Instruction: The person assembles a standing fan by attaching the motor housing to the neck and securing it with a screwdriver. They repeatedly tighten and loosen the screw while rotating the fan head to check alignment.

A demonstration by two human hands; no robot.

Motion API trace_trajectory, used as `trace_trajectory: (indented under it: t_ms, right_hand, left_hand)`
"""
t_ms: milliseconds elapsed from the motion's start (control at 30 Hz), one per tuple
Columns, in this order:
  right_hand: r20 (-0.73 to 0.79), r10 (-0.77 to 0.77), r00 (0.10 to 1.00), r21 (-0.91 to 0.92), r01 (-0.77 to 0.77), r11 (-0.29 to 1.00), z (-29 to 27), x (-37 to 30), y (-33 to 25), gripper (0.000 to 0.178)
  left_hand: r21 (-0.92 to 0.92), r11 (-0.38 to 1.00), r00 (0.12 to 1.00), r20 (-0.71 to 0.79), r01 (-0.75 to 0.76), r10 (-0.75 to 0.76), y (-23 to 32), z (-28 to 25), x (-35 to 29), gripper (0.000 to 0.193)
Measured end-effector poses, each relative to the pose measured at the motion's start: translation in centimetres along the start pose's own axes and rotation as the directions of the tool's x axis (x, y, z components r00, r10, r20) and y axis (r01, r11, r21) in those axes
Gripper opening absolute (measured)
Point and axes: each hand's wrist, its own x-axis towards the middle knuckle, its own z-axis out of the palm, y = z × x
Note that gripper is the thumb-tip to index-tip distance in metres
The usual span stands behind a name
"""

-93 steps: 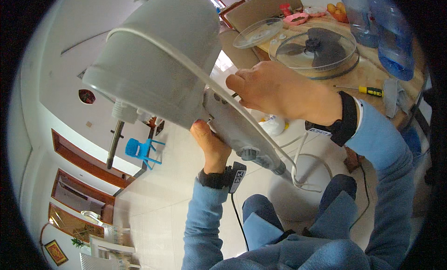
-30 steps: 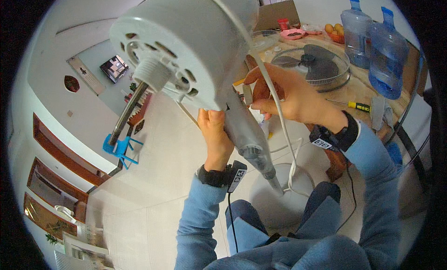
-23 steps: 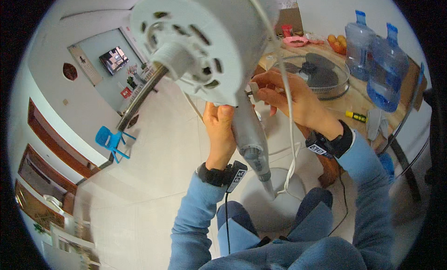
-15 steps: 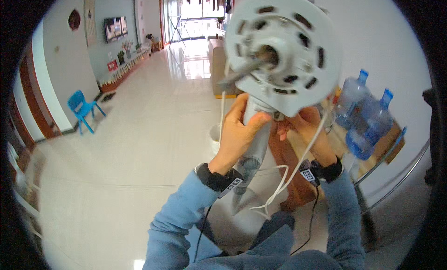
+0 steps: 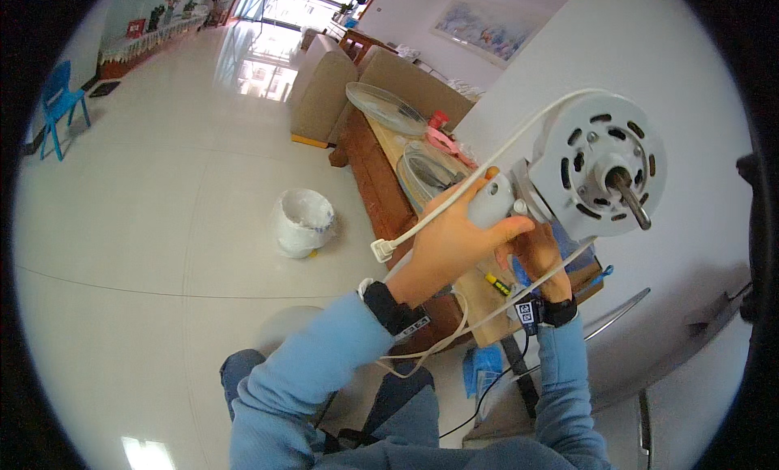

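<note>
A white electric fan motor head (image 5: 586, 150), its bare metal shaft (image 5: 631, 198) sticking out from the slotted face, leans to the upper right. My left hand (image 5: 454, 247) is wrapped around the light neck (image 5: 492, 202) below the motor, thumb stretched toward the joint. Under the motor, my right hand (image 5: 542, 259) has its fingers bent close to the joint; my left thumb and the motor partly hide them, so their grip is unclear. A white power cord (image 5: 495, 155) loops over the motor, and its plug (image 5: 383, 249) hangs beside my left wrist.
A wooden table (image 5: 380, 178) beyond my hands bears round fan grilles (image 5: 385, 105) and a yellow-and-black stick-shaped item (image 5: 497, 284). A white lined bucket (image 5: 302, 223) stands on the floor. Farther off are a beige sofa (image 5: 320, 89) and a blue chair (image 5: 61, 105). A wall rises on the right.
The view has turned to the right. The motor head sits farther right and leans over more, its shaft pointing lower right. My left hand keeps its hold on the neck.
</note>
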Motion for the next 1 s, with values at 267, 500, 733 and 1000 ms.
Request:
trace_trajectory:
  t_ms: [267,500,733,1000]
  right_hand:
    - [-0.034,-0.093,0.995,-0.037,0.092,0.995,-0.3,-0.1,-0.8,0.039]
    - [0.095,-0.112,0.989,0.227,0.088,0.970,-1.0,-0.1,0.4,0.048]
    - [-0.067,-0.310,0.948,0.036,0.313,0.949,1.4,1.3,0.2,0.019]
    - [-0.060,-0.269,0.961,0.221,0.275,0.936,2.3,1.1,-0.1,0.028]
  left_hand:
    - [-0.320,0.930,0.982,0.115,0.181,-0.152,0.7,-0.2,0.3,0.044]
    - [-0.236,0.957,0.982,0.123,0.170,-0.144,0.0,0.1,0.2,0.056]
    - [-0.297,0.938,0.981,0.132,0.177,-0.143,0.1,0.1,0.3,0.050]
    - [-0.061,0.986,0.974,0.176,0.158,-0.145,-0.2,-0.8,0.6,0.038]
